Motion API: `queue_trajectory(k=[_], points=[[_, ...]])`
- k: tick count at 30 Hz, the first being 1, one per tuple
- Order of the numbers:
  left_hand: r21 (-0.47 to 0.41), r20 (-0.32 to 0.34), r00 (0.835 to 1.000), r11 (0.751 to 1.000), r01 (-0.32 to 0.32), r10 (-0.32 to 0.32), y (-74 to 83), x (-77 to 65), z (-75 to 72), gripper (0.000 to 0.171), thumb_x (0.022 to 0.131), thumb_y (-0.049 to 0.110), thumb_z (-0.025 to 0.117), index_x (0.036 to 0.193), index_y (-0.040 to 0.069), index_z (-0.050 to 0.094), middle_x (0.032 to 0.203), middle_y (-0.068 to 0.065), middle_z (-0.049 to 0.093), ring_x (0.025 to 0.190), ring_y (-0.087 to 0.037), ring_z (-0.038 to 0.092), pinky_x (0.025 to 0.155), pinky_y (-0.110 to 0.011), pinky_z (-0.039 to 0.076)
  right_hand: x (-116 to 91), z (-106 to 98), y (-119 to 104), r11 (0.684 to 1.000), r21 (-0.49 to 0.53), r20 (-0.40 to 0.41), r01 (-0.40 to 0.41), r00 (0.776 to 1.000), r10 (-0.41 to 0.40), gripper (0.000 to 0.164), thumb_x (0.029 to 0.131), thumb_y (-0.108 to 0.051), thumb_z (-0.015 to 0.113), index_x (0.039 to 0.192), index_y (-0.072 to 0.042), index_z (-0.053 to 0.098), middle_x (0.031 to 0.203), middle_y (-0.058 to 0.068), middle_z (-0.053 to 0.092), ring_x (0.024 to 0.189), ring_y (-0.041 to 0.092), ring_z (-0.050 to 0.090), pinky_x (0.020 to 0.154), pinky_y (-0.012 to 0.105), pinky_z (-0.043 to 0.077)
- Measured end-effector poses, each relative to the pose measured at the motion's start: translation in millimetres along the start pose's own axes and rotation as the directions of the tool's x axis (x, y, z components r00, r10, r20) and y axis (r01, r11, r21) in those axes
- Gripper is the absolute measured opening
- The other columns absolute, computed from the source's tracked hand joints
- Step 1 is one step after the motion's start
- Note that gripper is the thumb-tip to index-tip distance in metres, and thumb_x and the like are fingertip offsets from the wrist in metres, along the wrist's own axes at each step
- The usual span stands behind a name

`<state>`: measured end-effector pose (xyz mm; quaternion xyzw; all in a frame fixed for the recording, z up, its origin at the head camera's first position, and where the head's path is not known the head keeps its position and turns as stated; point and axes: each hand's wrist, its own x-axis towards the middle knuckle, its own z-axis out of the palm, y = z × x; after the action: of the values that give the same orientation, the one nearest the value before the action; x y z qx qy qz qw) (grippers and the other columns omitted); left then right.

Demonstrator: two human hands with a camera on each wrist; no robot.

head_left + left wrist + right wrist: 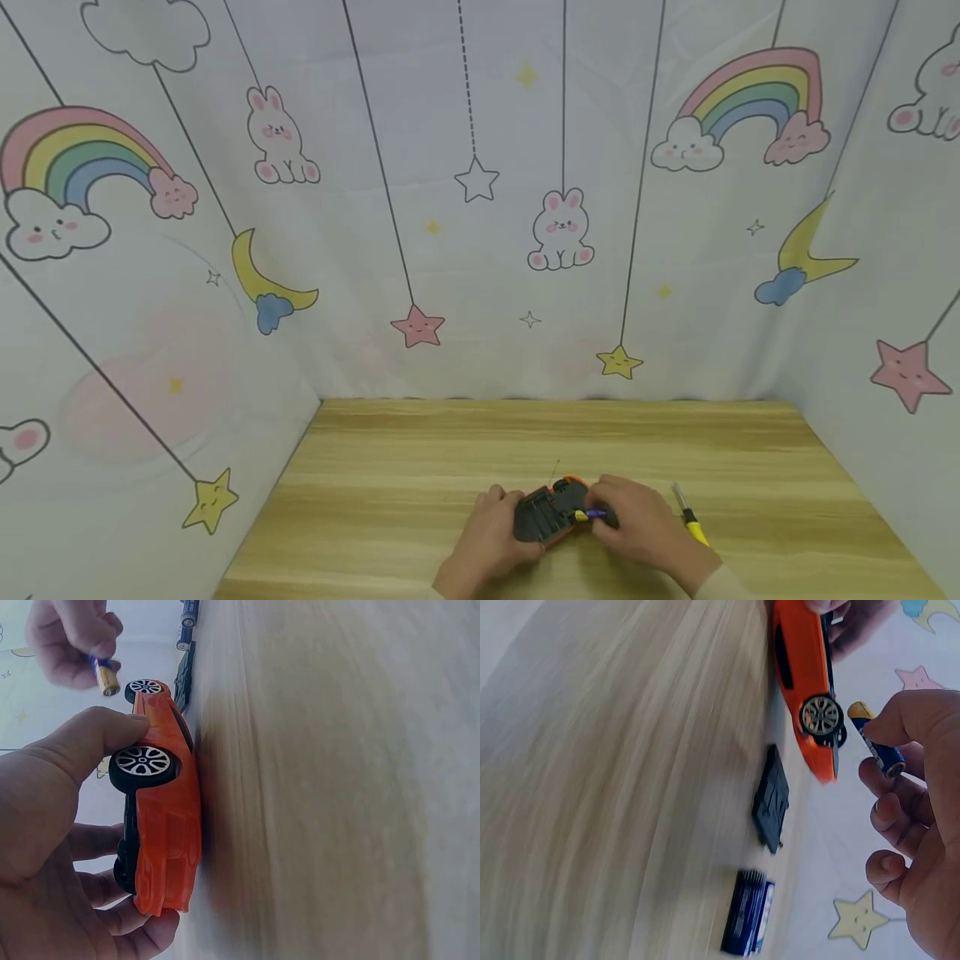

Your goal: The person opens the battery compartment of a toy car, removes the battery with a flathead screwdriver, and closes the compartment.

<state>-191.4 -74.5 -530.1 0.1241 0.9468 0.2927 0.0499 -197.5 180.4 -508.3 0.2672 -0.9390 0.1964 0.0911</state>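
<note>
An orange toy car point(531, 510) lies upside down on the table, its black underside and open battery compartment facing up. My left hand point(491, 533) grips it at one end, the thumb along its side near a wheel point(144, 762). Above the car, my right hand point(637, 521) pinches a small blue-and-gold battery point(885, 756) between thumb and fingers. In the left wrist view the battery point(107, 677) hangs close to the car, not inside it. A black cover point(771, 799) lies on the table beside the car, and more blue batteries point(746, 911) lie past it.
A screwdriver point(694, 527) with a yellow handle lies right of my right hand, partly hidden by the forearm. The wooden table point(405, 442) ends at a white curtain point(480, 275) printed with stars, rabbits and rainbows, which hangs behind and on both sides.
</note>
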Motion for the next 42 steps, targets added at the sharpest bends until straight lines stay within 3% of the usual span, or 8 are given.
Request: queue_trajectory(k=[6,12,19,23,29,42], points=[[0.003,0.010,1.000,1.000,0.017,-0.017,-0.4,1.3,0.3,0.082,0.068,0.040,0.089,0.136,0.004,0.061,0.107,-0.002,0.053,0.094,-0.019,0.046,0.082,-0.037,0.049,-11.3,-5.3,13.7,1.000,0.014,-0.026,-0.012,1.000,0.012,0.017,0.080,-0.018,0.079,0.087,-0.031,0.070,0.084,-0.024,0.053,0.075,-0.004,0.053,0.066,0.025,0.048],[0.010,0.022,0.999,0.999,0.030,-0.031,0.1,3.1,2.1,0.081,0.069,0.042,0.089,0.136,0.005,0.061,0.109,-0.004,0.054,0.096,-0.020,0.047,0.084,-0.040,0.050,-21.4,-11.6,27.0,0.998,0.043,-0.010,-0.049,0.999,0.049,0.016,0.083,-0.018,0.080,0.092,-0.030,0.074,0.088,-0.025,0.061,0.080,-0.004,0.058,0.069,0.026,0.052],[-0.004,0.038,0.999,1.000,0.031,-0.031,-0.9,1.7,2.2,0.080,0.070,0.041,0.088,0.136,0.005,0.062,0.109,-0.005,0.054,0.095,-0.021,0.047,0.084,-0.041,0.051,-35.6,-17.1,45.1,0.999,0.047,0.025,-0.027,0.999,0.026,0.010,0.084,-0.020,0.082,0.090,-0.026,0.076,0.087,-0.020,0.066,0.079,-0.002,0.061,0.070,0.030,0.053],[-0.022,0.040,0.999,0.999,0.028,-0.027,-1.4,2.0,2.3,0.079,0.070,0.040,0.088,0.136,0.004,0.061,0.110,-0.005,0.054,0.096,-0.021,0.047,0.084,-0.043,0.051,-42.4,-17.5,52.4,0.994,0.028,0.078,-0.102,0.992,0.100,0.010,0.082,-0.023,0.083,0.087,-0.027,0.076,0.087,-0.019,0.069,0.079,-0.001,0.062,0.071,0.031,0.055],[-0.007,0.027,0.999,1.000,0.020,-0.020,-1.2,3.0,1.5,0.079,0.070,0.040,0.087,0.135,0.004,0.062,0.109,-0.004,0.054,0.095,-0.020,0.046,0.083,-0.040,0.049,-50.0,-18.3,56.0,0.986,-0.022,0.104,-0.164,0.981,0.165,0.013,0.079,-0.023,0.085,0.085,-0.030,0.076,0.085,-0.020,0.070,0.078,0.000,0.062,0.071,0.032,0.054],[-0.004,0.027,0.999,1.000,0.017,-0.017,-0.3,2.2,-1.1,0.080,0.069,0.041,0.088,0.135,0.006,0.062,0.109,-0.004,0.054,0.095,-0.020,0.047,0.082,-0.038,0.050,-58.0,-21.1,57.6,0.990,-0.050,0.129,-0.133,0.982,0.138,0.013,0.078,-0.023,0.086,0.084,-0.030,0.076,0.085,-0.018,0.071,0.076,-0.001,0.060,0.066,0.031,0.052]])
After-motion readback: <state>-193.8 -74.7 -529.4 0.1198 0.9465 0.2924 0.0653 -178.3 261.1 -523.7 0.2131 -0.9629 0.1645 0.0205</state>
